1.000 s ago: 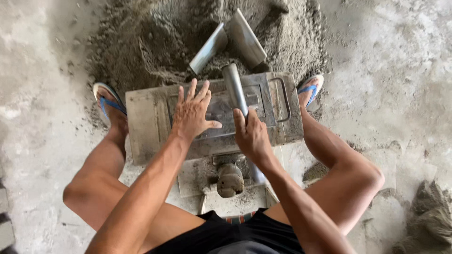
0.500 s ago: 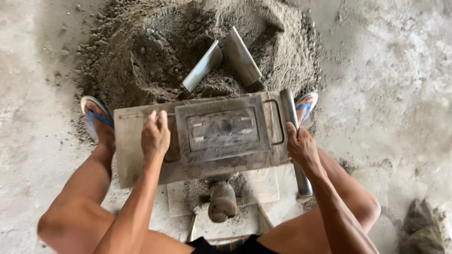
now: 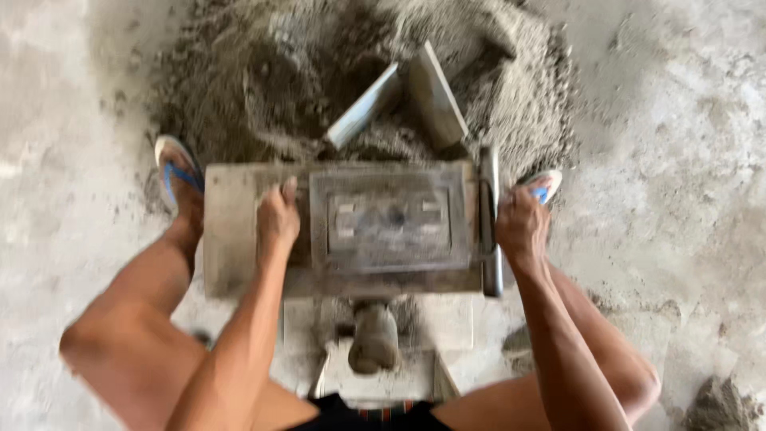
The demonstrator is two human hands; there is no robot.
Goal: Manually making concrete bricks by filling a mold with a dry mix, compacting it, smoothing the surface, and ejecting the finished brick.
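Metal block mould (image 3: 383, 227) packed grey, left hand (image 3: 277, 219), right hand (image 3: 523, 227) gripping sides

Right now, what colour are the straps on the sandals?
Blue, on white soles; the left sandal shows it best in the head view.

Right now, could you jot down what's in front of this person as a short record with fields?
Setting: bare concrete floor, seen from above
Main thing: grey metal block mould between the person's knees
Left hand: grips the mould's left part
Right hand: grips the mould's right end, by a metal bar
Behind the mould: heap of grey sandy mix with two flat metal plates leaning together in it
Below the mould: a rounded metal knob on a pale base
Feet: blue-strapped sandals at either side
Sharpness: blurred
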